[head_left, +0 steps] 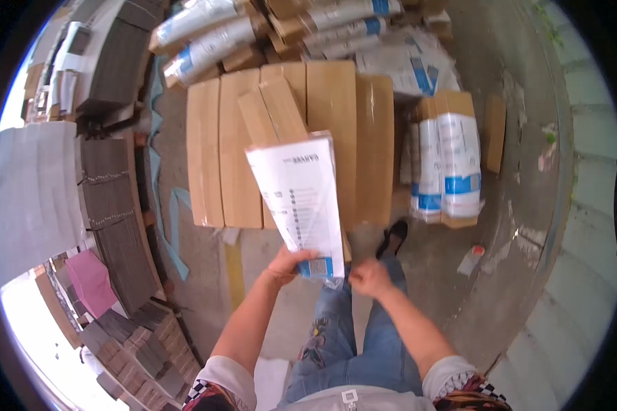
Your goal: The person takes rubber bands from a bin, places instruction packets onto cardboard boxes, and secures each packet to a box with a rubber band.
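A white printed plastic bag (pixel 305 185) with a blue patch at its lower end is held out in front of my legs. Two long narrow cardboard boxes (pixel 273 113) show just beyond its far end; whether they are inside the bag or lie behind it, I cannot tell. My left hand (pixel 289 264) grips the bag's lower left side, thumb on top. Close beside its lower right corner, my right hand (pixel 370 278) is closed, fingers pressed together. Any thin film between those fingers is too small to make out.
Large cardboard boxes (pixel 204 151) lie side by side ahead. Bagged packages (pixel 459 157) are stacked to the right, and more bagged packages (pixel 216 48) are piled at the back. Stacked grey cardboard (pixel 113 198) lines the left. A teal strap (pixel 156 137) trails across the floor.
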Available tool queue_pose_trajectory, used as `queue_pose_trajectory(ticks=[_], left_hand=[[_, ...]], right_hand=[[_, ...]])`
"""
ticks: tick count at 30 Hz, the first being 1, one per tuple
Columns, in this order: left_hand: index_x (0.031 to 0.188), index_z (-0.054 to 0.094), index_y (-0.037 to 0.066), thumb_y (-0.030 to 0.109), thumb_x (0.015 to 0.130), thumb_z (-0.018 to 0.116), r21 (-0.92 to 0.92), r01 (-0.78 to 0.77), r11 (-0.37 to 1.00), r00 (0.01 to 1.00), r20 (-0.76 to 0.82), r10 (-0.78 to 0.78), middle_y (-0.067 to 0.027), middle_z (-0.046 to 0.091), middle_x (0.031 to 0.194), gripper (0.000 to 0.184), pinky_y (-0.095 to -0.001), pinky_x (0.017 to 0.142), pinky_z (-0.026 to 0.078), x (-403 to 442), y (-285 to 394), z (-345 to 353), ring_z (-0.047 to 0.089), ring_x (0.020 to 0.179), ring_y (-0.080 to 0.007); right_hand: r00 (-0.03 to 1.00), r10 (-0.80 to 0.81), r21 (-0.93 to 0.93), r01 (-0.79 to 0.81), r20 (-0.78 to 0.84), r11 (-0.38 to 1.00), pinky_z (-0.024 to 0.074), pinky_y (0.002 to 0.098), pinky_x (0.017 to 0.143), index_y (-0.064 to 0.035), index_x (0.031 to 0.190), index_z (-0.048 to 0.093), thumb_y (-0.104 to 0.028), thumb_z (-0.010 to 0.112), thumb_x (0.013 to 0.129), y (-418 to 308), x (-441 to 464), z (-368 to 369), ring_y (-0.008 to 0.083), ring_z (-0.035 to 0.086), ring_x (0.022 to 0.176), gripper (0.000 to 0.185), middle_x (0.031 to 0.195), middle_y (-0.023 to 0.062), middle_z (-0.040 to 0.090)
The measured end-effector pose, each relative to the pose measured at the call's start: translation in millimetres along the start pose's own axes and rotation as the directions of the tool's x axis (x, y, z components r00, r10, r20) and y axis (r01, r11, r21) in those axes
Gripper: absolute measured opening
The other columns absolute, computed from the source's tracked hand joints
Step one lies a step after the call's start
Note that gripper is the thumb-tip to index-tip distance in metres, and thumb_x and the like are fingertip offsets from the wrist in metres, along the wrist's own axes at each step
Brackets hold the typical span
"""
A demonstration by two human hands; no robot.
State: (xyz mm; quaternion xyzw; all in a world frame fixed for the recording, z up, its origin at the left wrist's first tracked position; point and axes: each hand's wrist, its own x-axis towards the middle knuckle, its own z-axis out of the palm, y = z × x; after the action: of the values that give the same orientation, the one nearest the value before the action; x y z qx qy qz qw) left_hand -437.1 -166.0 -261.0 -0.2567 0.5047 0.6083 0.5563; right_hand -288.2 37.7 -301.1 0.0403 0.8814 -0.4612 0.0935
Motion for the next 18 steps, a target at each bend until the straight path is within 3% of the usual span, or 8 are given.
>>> queue_pose_trajectory(ticks=[2, 5, 6, 8, 10, 13, 16, 18], left_hand=[[0.117, 0.051, 0.001, 0.012, 0.072, 0.070, -0.080, -0.092, 0.993, 0.994, 0.051, 0.096, -0.0076, 0.060, 0.106, 0.050, -0.0343, 0.085, 0.049, 0.5, 5.9, 11.4, 0.058, 0.098, -0.0208], [0.119, 0.049, 0.001, 0.010, 0.069, 0.072, -0.116, -0.040, 0.992, 0.999, 0.002, 0.040, -0.0096, 0.058, 0.111, 0.056, -0.0341, 0.091, 0.045, -0.3, 7.0, 12.2, 0.056, 0.102, -0.0216], [0.119, 0.049, 0.001, 0.009, 0.069, 0.073, -0.090, -0.043, 0.995, 0.999, 0.012, 0.045, -0.0097, 0.058, 0.112, 0.056, -0.0340, 0.091, 0.044, 2.2, 7.5, 9.1, 0.056, 0.103, -0.0215], [0.119, 0.049, 0.000, 0.008, 0.068, 0.073, -0.046, -0.048, 0.998, 0.998, 0.035, 0.050, -0.0098, 0.058, 0.112, 0.057, -0.0337, 0.091, 0.044, 3.4, 5.0, 4.4, 0.056, 0.103, -0.0214], [0.118, 0.049, 0.000, 0.008, 0.068, 0.073, -0.033, -0.059, 0.998, 0.998, 0.016, 0.059, -0.0100, 0.059, 0.111, 0.057, -0.0338, 0.091, 0.044, 2.8, 5.0, 5.8, 0.056, 0.103, -0.0215], [0.118, 0.049, 0.000, 0.005, 0.067, 0.072, -0.060, -0.038, 0.997, 0.999, 0.004, 0.038, -0.0103, 0.059, 0.110, 0.056, -0.0339, 0.091, 0.044, 3.8, 4.8, 3.8, 0.056, 0.102, -0.0220], [0.117, 0.049, -0.001, 0.001, 0.064, 0.069, -0.152, -0.033, 0.988, 0.999, 0.014, 0.036, -0.0107, 0.060, 0.109, 0.057, -0.0339, 0.091, 0.045, 5.4, 6.0, 7.2, 0.057, 0.101, -0.0229], [0.118, 0.049, -0.001, 0.000, 0.062, 0.068, -0.219, -0.058, 0.974, 0.998, 0.002, 0.060, -0.0108, 0.059, 0.109, 0.059, -0.0348, 0.091, 0.045, 0.4, 1.8, 16.0, 0.057, 0.101, -0.0235]], right_hand=[[0.973, 0.005, 0.116, 0.022, -0.229, 0.993, 0.0415, 0.0391, 0.045, -0.0034, 0.050, 0.043, -0.007, 0.060, 0.067, -15.1, 37.1, -31.4, 0.0327, 0.052, 0.052, 0.024, 0.054, 0.0144, 0.049], [0.976, 0.069, 0.278, -0.009, -0.205, 0.961, 0.0368, 0.0353, 0.043, -0.0030, 0.049, 0.038, -0.006, 0.060, 0.071, -37.2, 59.8, -60.2, 0.0311, 0.046, 0.047, 0.031, 0.051, 0.0133, 0.045], [0.979, 0.120, 0.362, -0.053, -0.165, 0.931, 0.0316, 0.0325, 0.041, -0.0018, 0.050, 0.039, -0.011, 0.061, 0.079, -32.7, 61.7, -60.6, 0.0222, 0.040, 0.041, 0.038, 0.048, 0.0073, 0.043], [0.945, 0.326, 0.496, -0.286, 0.006, 0.820, 0.0307, 0.0317, 0.041, -0.0007, 0.051, 0.042, -0.016, 0.061, 0.082, -16.1, 70.1, -57.1, 0.0152, 0.040, 0.041, 0.039, 0.048, 0.0031, 0.044], [0.889, 0.433, 0.510, -0.445, 0.151, 0.736, 0.0312, 0.0284, 0.041, -0.0004, 0.054, 0.048, -0.026, 0.060, 0.087, 11.6, 73.3, -46.8, 0.0059, 0.042, 0.045, 0.044, 0.051, -0.0021, 0.046], [0.766, 0.538, 0.714, -0.592, 0.353, 0.374, 0.0317, 0.0254, 0.040, -0.0025, 0.056, 0.051, -0.032, 0.060, 0.087, 23.3, 87.5, -27.9, 0.0067, 0.043, 0.045, 0.044, 0.050, -0.0001, 0.046], [0.689, 0.650, 0.694, -0.638, 0.321, 0.334, 0.0327, 0.0231, 0.041, -0.0038, 0.059, 0.054, -0.037, 0.060, 0.087, 16.3, 96.5, -23.4, 0.0068, 0.043, 0.046, 0.043, 0.052, 0.0007, 0.048], [0.661, 0.670, 0.783, -0.592, 0.338, 0.190, 0.0332, 0.0231, 0.041, -0.0032, 0.062, 0.055, -0.037, 0.061, 0.086, 10.8, 89.1, -19.0, 0.0069, 0.044, 0.046, 0.042, 0.053, 0.0009, 0.050]])
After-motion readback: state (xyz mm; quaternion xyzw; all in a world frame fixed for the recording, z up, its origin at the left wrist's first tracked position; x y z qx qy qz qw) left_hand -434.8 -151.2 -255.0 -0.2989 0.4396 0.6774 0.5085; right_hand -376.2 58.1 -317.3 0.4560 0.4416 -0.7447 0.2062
